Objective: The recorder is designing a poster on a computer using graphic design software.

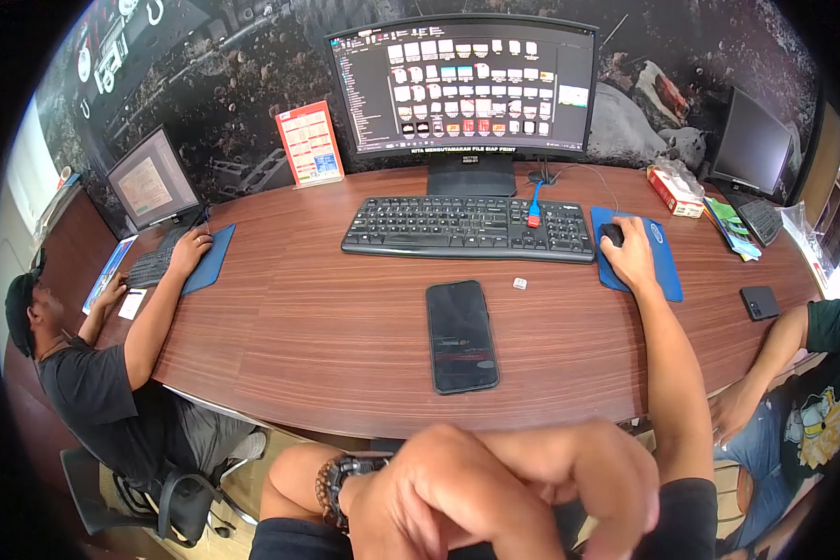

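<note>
My right hand [636, 254] rests over a black computer mouse [611, 233] on a blue mouse pad [665, 264], its fingers around the mouse. Close to the camera at the lower edge is my left hand [513, 485], a dark strap and beaded bracelet [331, 490] at its wrist. Its fingers are bent inward and partly blurred; what they hold, if anything, is hidden. Beyond it a black smartphone [462, 336] lies face up on the wooden desk [327, 345]. A black keyboard [457, 227] sits under the monitor [467, 89], which displays rows of file icons.
A blue cable with a red plug [535, 210] lies across the keyboard. Near the phone is a small white cube [520, 284]. A red-and-white sign [310, 145] stands behind. At left a person [93, 392] uses another computer; at right another person's arm [765, 369] shows beside a dark phone [759, 303].
</note>
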`<act>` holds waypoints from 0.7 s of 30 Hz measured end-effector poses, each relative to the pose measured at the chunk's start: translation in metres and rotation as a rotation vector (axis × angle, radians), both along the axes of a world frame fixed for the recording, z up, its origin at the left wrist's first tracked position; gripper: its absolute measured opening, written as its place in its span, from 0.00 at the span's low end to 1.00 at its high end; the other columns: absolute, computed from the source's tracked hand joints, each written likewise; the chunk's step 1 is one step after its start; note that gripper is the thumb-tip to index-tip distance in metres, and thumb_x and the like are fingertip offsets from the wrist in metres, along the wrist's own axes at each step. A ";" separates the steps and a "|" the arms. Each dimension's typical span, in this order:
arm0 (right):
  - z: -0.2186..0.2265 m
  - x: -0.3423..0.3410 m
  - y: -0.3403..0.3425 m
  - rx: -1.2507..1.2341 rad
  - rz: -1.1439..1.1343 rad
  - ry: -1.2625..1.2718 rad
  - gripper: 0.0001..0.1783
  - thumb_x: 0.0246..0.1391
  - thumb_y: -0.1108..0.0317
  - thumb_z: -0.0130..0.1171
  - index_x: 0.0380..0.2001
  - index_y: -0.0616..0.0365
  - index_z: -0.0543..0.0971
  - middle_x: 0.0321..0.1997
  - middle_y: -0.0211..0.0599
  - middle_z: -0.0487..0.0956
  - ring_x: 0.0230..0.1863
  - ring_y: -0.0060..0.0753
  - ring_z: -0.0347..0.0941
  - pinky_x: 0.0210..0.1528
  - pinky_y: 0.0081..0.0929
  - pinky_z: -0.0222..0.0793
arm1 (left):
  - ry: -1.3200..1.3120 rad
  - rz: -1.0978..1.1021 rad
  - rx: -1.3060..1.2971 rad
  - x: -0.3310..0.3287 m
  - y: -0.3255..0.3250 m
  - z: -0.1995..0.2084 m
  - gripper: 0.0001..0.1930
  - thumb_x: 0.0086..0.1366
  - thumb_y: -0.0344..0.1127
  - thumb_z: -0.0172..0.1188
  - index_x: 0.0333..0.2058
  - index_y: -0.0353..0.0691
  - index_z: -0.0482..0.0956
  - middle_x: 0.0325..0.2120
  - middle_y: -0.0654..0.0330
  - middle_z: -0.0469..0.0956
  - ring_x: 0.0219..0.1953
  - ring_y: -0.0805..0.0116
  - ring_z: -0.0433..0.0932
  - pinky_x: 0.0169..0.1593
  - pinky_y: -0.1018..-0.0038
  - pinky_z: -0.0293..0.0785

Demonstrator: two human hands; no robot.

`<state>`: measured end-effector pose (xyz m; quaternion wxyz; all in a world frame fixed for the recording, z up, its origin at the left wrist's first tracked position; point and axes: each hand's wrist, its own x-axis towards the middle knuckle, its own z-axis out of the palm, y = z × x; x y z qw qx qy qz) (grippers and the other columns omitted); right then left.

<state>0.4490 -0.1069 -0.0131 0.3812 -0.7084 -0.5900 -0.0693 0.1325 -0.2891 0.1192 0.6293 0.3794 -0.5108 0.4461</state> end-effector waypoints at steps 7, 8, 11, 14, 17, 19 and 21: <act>0.003 -0.005 -0.002 -0.007 -0.007 0.012 0.30 0.49 0.61 0.60 0.56 0.64 0.76 0.56 0.52 0.74 0.58 0.57 0.72 0.61 0.44 0.69 | 0.838 0.612 -0.189 -0.061 0.087 0.000 0.19 0.77 0.44 0.49 0.32 0.37 0.80 0.38 0.56 0.74 0.49 0.55 0.74 0.55 0.57 0.74; 0.004 -0.001 -0.005 -0.003 -0.016 0.008 0.30 0.49 0.61 0.60 0.56 0.64 0.76 0.56 0.52 0.74 0.58 0.57 0.72 0.61 0.44 0.69 | 0.890 0.677 -0.204 -0.061 0.111 -0.003 0.20 0.79 0.43 0.46 0.34 0.36 0.80 0.37 0.55 0.76 0.46 0.57 0.76 0.54 0.59 0.74; 0.008 -0.002 -0.007 0.001 -0.010 -0.024 0.31 0.48 0.61 0.60 0.57 0.63 0.76 0.57 0.52 0.73 0.57 0.57 0.73 0.60 0.45 0.70 | 1.191 1.175 -0.248 -0.069 0.183 -0.023 0.20 0.77 0.47 0.51 0.47 0.33 0.81 0.38 0.60 0.79 0.40 0.68 0.78 0.53 0.70 0.74; 0.011 -0.013 -0.002 -0.009 -0.031 -0.007 0.31 0.48 0.61 0.60 0.56 0.63 0.76 0.57 0.52 0.73 0.57 0.57 0.73 0.60 0.46 0.70 | 1.286 1.690 -0.053 -0.100 0.243 -0.063 0.26 0.73 0.51 0.57 0.56 0.33 0.77 0.44 0.54 0.79 0.46 0.60 0.78 0.57 0.65 0.73; 0.006 -0.011 -0.001 -0.016 -0.040 -0.018 0.31 0.48 0.61 0.60 0.55 0.64 0.77 0.56 0.51 0.74 0.55 0.58 0.74 0.59 0.45 0.71 | 1.667 2.149 -0.007 -0.122 0.270 -0.094 0.42 0.64 0.60 0.64 0.65 0.34 0.67 0.60 0.38 0.65 0.66 0.42 0.61 0.64 0.52 0.63; 0.006 -0.009 0.000 -0.021 -0.049 -0.034 0.30 0.48 0.61 0.60 0.55 0.64 0.77 0.56 0.51 0.74 0.55 0.57 0.74 0.59 0.45 0.71 | 1.676 2.247 0.057 -0.129 0.279 -0.109 0.42 0.64 0.61 0.64 0.66 0.34 0.67 0.61 0.37 0.64 0.66 0.40 0.59 0.65 0.50 0.61; 0.007 -0.009 -0.001 -0.033 -0.054 -0.046 0.29 0.48 0.61 0.60 0.54 0.65 0.78 0.56 0.50 0.74 0.55 0.57 0.74 0.58 0.45 0.71 | 1.701 2.305 0.117 -0.135 0.285 -0.116 0.43 0.63 0.64 0.62 0.65 0.34 0.68 0.63 0.33 0.60 0.68 0.36 0.55 0.68 0.46 0.56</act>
